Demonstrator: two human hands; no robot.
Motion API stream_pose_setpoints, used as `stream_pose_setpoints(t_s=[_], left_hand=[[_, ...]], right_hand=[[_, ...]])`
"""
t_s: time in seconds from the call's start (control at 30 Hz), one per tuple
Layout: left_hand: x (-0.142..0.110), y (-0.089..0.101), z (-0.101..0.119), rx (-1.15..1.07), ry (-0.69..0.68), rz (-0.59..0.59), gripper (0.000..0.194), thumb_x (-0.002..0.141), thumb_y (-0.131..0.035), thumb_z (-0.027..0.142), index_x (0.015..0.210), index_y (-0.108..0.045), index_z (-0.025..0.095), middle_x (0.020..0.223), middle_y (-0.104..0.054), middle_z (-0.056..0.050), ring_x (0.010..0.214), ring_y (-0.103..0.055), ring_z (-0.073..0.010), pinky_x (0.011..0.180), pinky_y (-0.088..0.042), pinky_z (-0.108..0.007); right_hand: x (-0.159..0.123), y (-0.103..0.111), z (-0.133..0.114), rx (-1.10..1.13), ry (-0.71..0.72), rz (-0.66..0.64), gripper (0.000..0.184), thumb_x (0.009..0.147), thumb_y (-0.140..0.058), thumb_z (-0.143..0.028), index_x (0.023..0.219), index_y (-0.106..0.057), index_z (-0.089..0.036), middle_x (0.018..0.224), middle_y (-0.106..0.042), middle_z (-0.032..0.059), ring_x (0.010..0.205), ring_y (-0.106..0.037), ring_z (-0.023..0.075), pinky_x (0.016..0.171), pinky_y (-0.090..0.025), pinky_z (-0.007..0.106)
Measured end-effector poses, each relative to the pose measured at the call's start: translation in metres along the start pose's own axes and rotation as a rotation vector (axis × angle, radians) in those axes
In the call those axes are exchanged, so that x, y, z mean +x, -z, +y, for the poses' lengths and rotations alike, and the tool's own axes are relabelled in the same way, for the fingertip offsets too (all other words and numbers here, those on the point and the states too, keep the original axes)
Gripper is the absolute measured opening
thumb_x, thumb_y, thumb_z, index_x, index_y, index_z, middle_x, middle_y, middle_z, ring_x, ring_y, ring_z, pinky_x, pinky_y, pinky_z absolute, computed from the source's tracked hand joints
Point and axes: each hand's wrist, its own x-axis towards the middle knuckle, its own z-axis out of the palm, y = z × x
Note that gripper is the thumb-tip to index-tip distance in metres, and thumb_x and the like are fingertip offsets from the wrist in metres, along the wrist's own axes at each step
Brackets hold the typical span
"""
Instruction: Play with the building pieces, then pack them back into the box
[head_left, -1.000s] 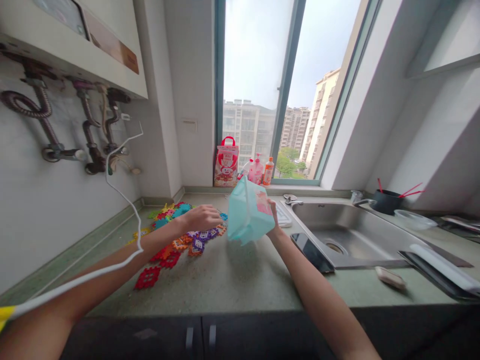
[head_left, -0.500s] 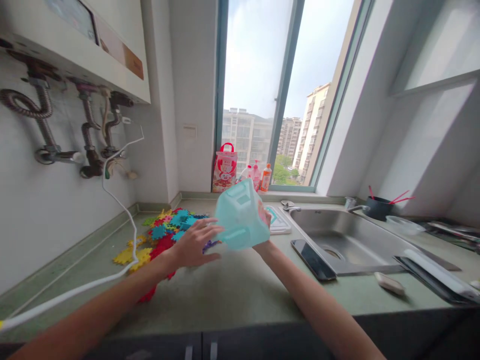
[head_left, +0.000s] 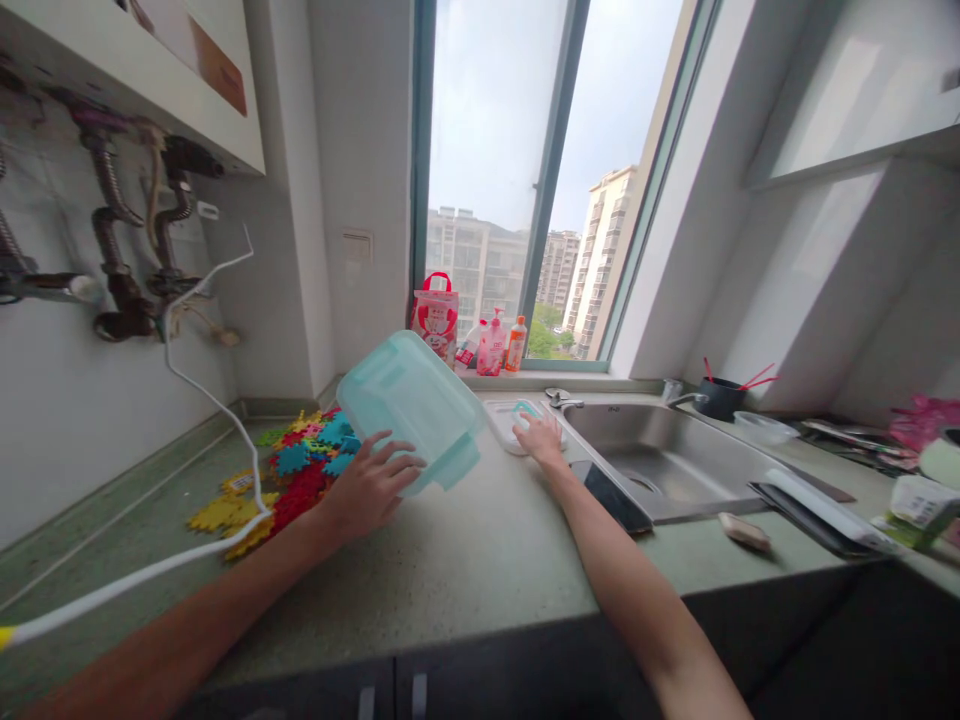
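Note:
My left hand (head_left: 373, 482) holds a translucent teal plastic storage box (head_left: 431, 400) by its near side, fingers bent over the wall. Raised above the counter, the box is tilted, and the thumb is hidden. Over by the sink, my right hand (head_left: 541, 437) reaches onto a clear lid (head_left: 501, 422) with a teal marking, its fingers apart. Whether the fingertips press on the lid I cannot tell. Behind and left of the box lies a pile of colourful interlocking plastic pieces (head_left: 300, 490), partly covered by my left hand and the box.
A black phone (head_left: 611, 497) lies against the steel sink (head_left: 675, 455). A white cable (head_left: 150, 570) crosses the counter (head_left: 480, 590) on the left. Bottles (head_left: 492, 345) and a red-handled bag (head_left: 435, 315) stand at the window. A soap bar (head_left: 745, 531) sits before the sink.
My right hand has let go of the box and moved right to the lid. The box has turned and shifted left, now in my left hand. The view has swung slightly right.

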Motion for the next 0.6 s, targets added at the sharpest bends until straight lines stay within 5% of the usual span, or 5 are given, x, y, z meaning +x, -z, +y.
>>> stream_pose_setpoints(t_s=[0.1,0.43,0.6], left_hand=[[-0.002,0.0,-0.001,0.028,-0.024,-0.014,0.045,0.076,-0.062,0.003,0.113,-0.071,0.026,0.131,-0.074,-0.004,0.132,-0.06,-0.0303,0.128,-0.024,-0.061],[0.017,-0.003,0.005,0.124,-0.033,-0.034,0.028,0.096,-0.055,0.005,0.109,-0.071,0.025,0.127,-0.075,-0.003,0.133,-0.059,-0.028,0.122,-0.034,-0.056],[0.041,0.003,0.013,0.159,-0.096,-0.084,0.025,0.095,-0.056,0.003,0.105,-0.068,0.022,0.123,-0.075,-0.004,0.129,-0.059,-0.0292,0.112,-0.041,-0.051]], right_hand=[[0.003,-0.006,0.004,0.015,0.014,-0.06,0.046,0.091,-0.064,-0.038,0.132,-0.074,-0.022,0.144,-0.062,0.0187,0.14,-0.05,0.0368,0.12,-0.03,0.054],[0.003,-0.012,0.008,0.136,0.018,-0.082,0.05,0.094,-0.062,-0.033,0.142,-0.064,-0.021,0.149,-0.057,0.0182,0.141,-0.05,0.0326,0.126,-0.015,0.054],[0.006,-0.009,0.007,0.285,-0.022,-0.017,0.057,0.093,-0.06,-0.028,0.149,-0.056,-0.014,0.151,-0.051,0.0216,0.142,-0.048,0.0359,0.126,-0.023,0.052]])
